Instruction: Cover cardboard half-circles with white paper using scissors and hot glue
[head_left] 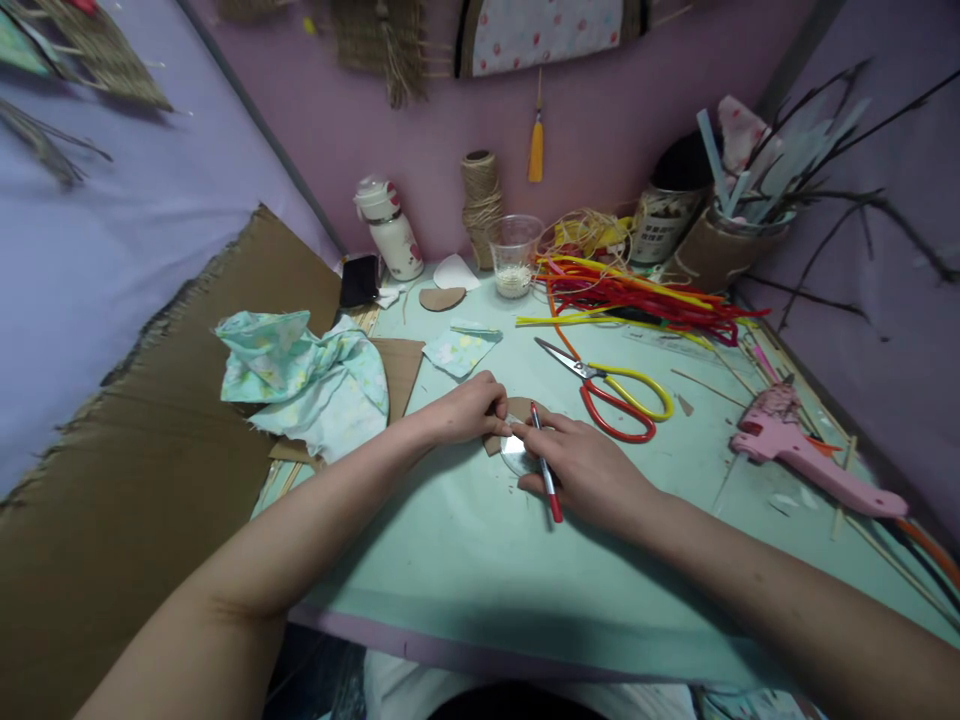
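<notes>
Red-barrelled pen (545,467) being pinched in right hand (585,470). Left hand (469,408) pressing thin, light brown cardboard piece (516,410) flat; probably bending easily, best held near edges.

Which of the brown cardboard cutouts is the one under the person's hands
The small brown cardboard piece under the left hand and right hand, which holds a red pen. The other heart-shaped cutout lies untouched farther back, near the plastic cup.
</notes>
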